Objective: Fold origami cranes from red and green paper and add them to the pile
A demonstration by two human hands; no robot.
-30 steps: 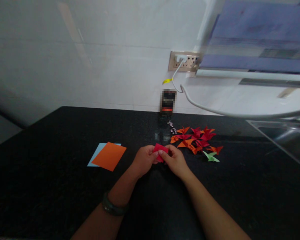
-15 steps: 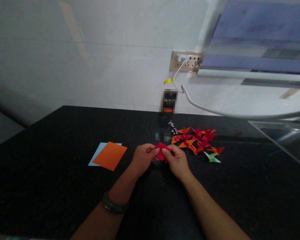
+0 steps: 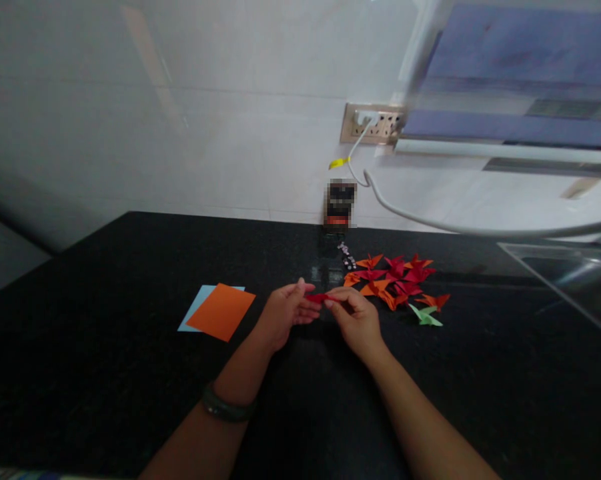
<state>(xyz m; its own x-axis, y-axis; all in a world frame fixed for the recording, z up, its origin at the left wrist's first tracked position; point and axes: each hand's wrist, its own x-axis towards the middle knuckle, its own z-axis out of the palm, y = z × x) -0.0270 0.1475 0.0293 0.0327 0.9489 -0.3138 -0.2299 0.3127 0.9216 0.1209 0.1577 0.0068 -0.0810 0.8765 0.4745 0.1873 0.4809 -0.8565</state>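
Observation:
Both my hands meet over the middle of the black countertop [image 3: 105, 373]. Between them is a small folded red paper [image 3: 318, 298], seen nearly edge-on. My left hand [image 3: 284, 315] pinches its left end with thumb and fingers. My right hand [image 3: 355, 319] grips its right end with the fingertips curled. Just right of my hands lies a pile of folded paper shapes [image 3: 394, 280], red and orange, with one green folded shape [image 3: 424, 315] at its near edge.
An orange sheet [image 3: 221, 311] lies over a light blue sheet [image 3: 196, 308] to the left of my hands. A small dark object [image 3: 339, 205] stands at the wall. A white cable [image 3: 430, 220] runs from a wall socket [image 3: 373, 123]. A steel sink [image 3: 570, 273] sits at right.
The red paper has turned from showing its flat face to lying nearly edge-on between my fingers. Both hands stayed in about the same place.

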